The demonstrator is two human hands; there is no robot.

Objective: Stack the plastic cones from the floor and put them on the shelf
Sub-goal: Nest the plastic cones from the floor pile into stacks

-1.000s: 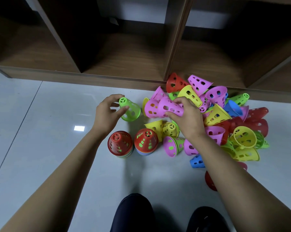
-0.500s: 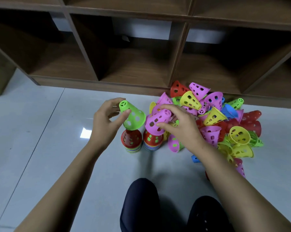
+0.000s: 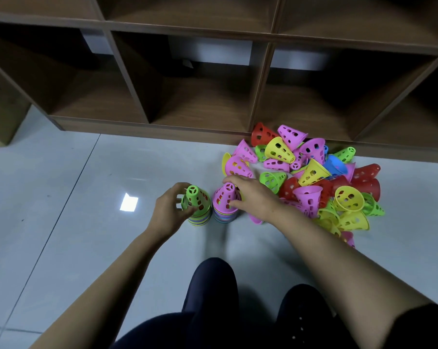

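Green cone: the green cone point(image 3: 197, 201) sits narrow end up on top of the left stack point(image 3: 200, 219), on the floor point(image 3: 61, 197).
Left hand: the left hand point(image 3: 168, 214) curls its fingers and thumb round the green cone's side, forearm reaching in from the lower left.
Pink cone: the pink cone point(image 3: 224, 197) caps the right stack point(image 3: 224, 216), just beside the left stack.
Right hand: the right hand point(image 3: 254, 197) pinches the pink cone between thumb and fingers from its right.
Loose pile: the loose pile point(image 3: 313, 177) lies jumbled to the right, against the base of the shelf point(image 3: 200, 127).
Open room: floor tiles stretch left of the stacks, and the shelf compartments face the person.
Hidden: the stacks' lower cones show only as striped rims, and the right forearm covers part of the pile.
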